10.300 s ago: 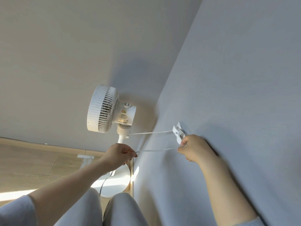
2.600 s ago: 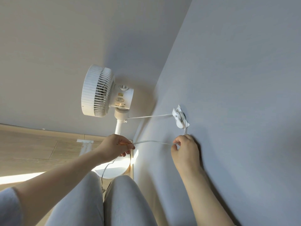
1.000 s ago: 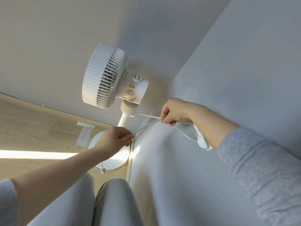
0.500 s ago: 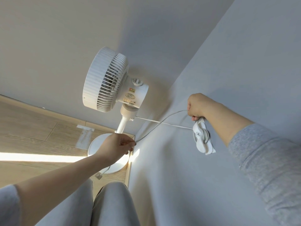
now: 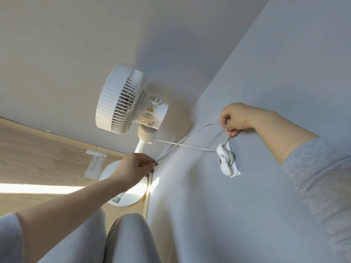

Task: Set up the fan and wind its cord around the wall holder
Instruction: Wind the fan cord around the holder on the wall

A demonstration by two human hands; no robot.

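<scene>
In the head view, the fan (image 5: 131, 103) stands on the floor (image 5: 38, 158) in the far corner. The right hand (image 5: 235, 119) pinches the cord (image 5: 190, 136) just above the holder (image 5: 227, 161) on the right wall (image 5: 266, 205); one second ago it held the cord further left, near the fan. The left hand (image 5: 135, 168) still pinches the cord near the fan's pole. Several loops already lie around the holder.
</scene>
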